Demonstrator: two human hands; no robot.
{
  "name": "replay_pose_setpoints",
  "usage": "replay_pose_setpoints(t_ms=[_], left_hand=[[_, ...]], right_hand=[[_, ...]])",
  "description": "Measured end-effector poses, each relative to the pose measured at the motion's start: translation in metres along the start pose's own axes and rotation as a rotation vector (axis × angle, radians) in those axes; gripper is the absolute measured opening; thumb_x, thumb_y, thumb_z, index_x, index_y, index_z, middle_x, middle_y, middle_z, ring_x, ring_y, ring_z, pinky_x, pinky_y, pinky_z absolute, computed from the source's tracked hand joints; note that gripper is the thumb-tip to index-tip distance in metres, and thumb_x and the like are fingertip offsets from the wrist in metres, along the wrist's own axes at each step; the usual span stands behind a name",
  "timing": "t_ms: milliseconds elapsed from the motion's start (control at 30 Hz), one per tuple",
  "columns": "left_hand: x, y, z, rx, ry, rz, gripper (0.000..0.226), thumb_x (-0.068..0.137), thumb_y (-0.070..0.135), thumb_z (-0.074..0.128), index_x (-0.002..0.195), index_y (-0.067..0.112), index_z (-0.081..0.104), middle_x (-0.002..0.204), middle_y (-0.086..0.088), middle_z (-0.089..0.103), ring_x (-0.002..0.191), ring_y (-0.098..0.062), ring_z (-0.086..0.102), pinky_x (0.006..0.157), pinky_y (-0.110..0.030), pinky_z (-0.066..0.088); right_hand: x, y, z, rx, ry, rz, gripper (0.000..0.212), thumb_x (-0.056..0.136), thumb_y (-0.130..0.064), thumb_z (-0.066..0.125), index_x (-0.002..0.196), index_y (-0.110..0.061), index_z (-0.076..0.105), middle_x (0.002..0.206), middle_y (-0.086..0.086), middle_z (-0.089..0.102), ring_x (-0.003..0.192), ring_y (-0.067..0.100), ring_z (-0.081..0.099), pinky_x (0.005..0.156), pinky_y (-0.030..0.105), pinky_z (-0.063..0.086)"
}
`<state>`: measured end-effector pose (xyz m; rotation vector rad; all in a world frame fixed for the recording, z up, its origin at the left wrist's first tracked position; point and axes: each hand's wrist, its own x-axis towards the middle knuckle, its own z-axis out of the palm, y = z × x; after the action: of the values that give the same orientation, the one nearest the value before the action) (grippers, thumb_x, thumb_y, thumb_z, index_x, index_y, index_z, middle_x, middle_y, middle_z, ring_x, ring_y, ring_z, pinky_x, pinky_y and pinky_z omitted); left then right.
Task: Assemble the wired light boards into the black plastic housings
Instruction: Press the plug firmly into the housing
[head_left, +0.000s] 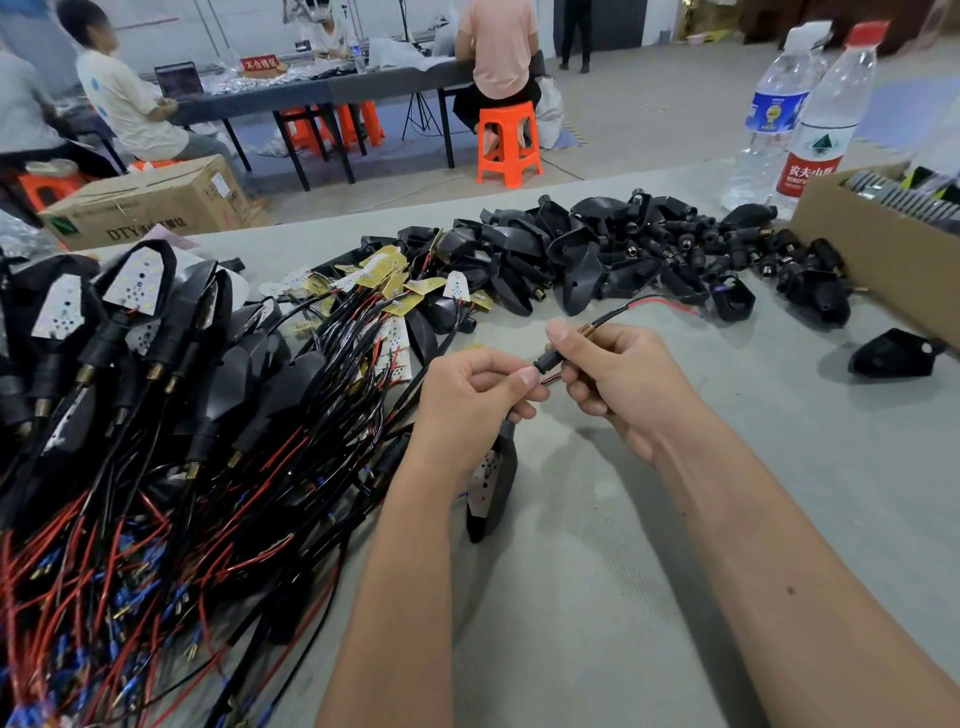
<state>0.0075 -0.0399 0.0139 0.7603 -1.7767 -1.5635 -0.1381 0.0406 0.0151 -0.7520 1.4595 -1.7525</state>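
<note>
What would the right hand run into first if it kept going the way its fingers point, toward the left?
Probably the left hand: the right hand points at it across the short black stem piece and the wires both hold. Beyond lies the pile of wired boards. Depth is uncertain.

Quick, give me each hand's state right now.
Left hand: closed, pinching the red and black wires, a housing hanging below it.
Right hand: closed, gripping the black stem.
</note>
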Motion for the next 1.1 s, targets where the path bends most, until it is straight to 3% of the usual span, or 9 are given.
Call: replay_pose_setpoints(t_ms=[167, 267, 500, 667, 900, 1033, 1100], left_hand=[[-0.002, 0.000, -0.008, 0.053, -0.123, -0.107, 0.014, 0.099, 0.011, 0.065, 0.099, 0.000, 0.072, 0.088, -0.011, 0.079, 0.075, -0.023, 0.074, 0.083, -0.035, 0.060], [-0.003, -0.001, -0.009, 0.046, -0.104, -0.107, 0.011, 0.097, 0.004, 0.065, 0.095, -0.003, 0.072, 0.083, -0.012, 0.078, 0.070, -0.025, 0.071, 0.080, -0.038, 0.060], [-0.003, 0.001, -0.010, 0.113, -0.096, -0.026, 0.011, 0.094, -0.001, 0.067, 0.085, 0.002, 0.073, 0.072, -0.010, 0.073, 0.059, -0.019, 0.059, 0.063, -0.025, 0.053], [-0.001, -0.002, -0.008, 0.182, -0.108, 0.038, 0.021, 0.093, -0.001, 0.068, 0.079, 0.014, 0.075, 0.070, -0.007, 0.073, 0.059, -0.017, 0.058, 0.062, -0.025, 0.052], [0.000, -0.005, -0.006, 0.253, -0.048, 0.002, 0.010, 0.094, 0.006, 0.069, 0.089, 0.010, 0.076, 0.077, -0.004, 0.077, 0.060, -0.014, 0.064, 0.067, -0.027, 0.057], [-0.001, -0.001, -0.007, 0.238, -0.025, -0.072, 0.011, 0.092, 0.022, 0.076, 0.101, 0.016, 0.074, 0.088, -0.005, 0.078, 0.073, -0.015, 0.071, 0.067, -0.017, 0.052], [-0.002, -0.001, -0.009, 0.208, -0.072, -0.102, 0.014, 0.092, 0.023, 0.076, 0.101, 0.012, 0.073, 0.090, -0.010, 0.078, 0.082, -0.026, 0.075, 0.076, -0.028, 0.058]], right_hand=[[0.000, -0.004, -0.006, 0.136, 0.127, -0.029, 0.031, 0.092, -0.032, 0.076, 0.085, -0.002, 0.070, 0.061, 0.003, 0.058, 0.046, 0.009, 0.045, 0.038, 0.018, 0.032], [0.000, -0.004, -0.008, 0.151, 0.110, -0.016, 0.029, 0.093, -0.031, 0.075, 0.081, -0.005, 0.071, 0.060, 0.002, 0.057, 0.047, 0.009, 0.045, 0.039, 0.018, 0.032], [0.001, -0.003, -0.012, 0.072, 0.042, -0.009, 0.030, 0.092, -0.034, 0.076, 0.078, -0.007, 0.073, 0.060, 0.001, 0.056, 0.047, 0.009, 0.045, 0.038, 0.018, 0.032], [0.001, 0.003, -0.004, -0.015, -0.017, 0.026, 0.027, 0.092, -0.029, 0.077, 0.081, -0.007, 0.067, 0.058, 0.001, 0.057, 0.043, 0.010, 0.045, 0.036, 0.018, 0.031], [-0.001, 0.008, 0.003, -0.072, -0.012, 0.005, 0.023, 0.091, -0.025, 0.079, 0.090, -0.005, 0.069, 0.059, 0.003, 0.059, 0.044, 0.011, 0.048, 0.037, 0.020, 0.033], [0.000, 0.005, 0.000, 0.039, 0.092, -0.002, 0.034, 0.092, -0.032, 0.077, 0.091, 0.002, 0.070, 0.058, 0.001, 0.058, 0.046, 0.010, 0.046, 0.038, 0.019, 0.032], [0.001, 0.003, -0.003, 0.096, 0.120, -0.012, 0.032, 0.093, -0.032, 0.076, 0.085, -0.001, 0.071, 0.058, 0.001, 0.057, 0.046, 0.010, 0.045, 0.038, 0.019, 0.031]])
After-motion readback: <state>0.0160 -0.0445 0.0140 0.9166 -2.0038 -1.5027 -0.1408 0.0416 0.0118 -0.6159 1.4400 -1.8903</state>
